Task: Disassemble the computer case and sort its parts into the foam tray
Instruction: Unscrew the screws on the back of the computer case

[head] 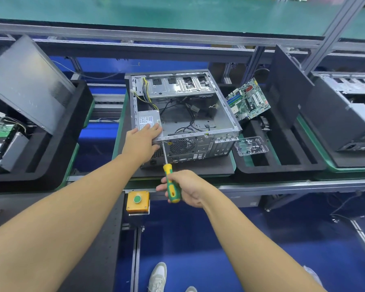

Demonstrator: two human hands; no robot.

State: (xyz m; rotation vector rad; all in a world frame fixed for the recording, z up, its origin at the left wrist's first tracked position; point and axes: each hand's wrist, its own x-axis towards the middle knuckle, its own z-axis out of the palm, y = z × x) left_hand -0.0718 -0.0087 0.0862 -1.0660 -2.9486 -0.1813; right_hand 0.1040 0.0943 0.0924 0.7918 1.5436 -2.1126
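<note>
An open grey computer case point(223, 116) lies on its side on a black pad, rear panel facing me. Inside at the near left sits the grey power supply point(147, 120). My left hand point(142, 142) lies flat on the power supply, thumb curled under the case's rear edge. My right hand point(185, 187) grips a yellow-green screwdriver point(170, 182), whose tip touches the rear panel's upper left corner. A green motherboard point(248, 100) stands tilted in the black foam tray point(282, 163) to the right. A clear box of screws point(251, 145) rests on that tray.
A black side panel point(287, 85) stands in the foam tray. Another foam tray with a grey panel point(27, 81) and parts is at the left, another case point(346, 114) at the right. A yellow box with a green button point(137, 200) is at the bench front.
</note>
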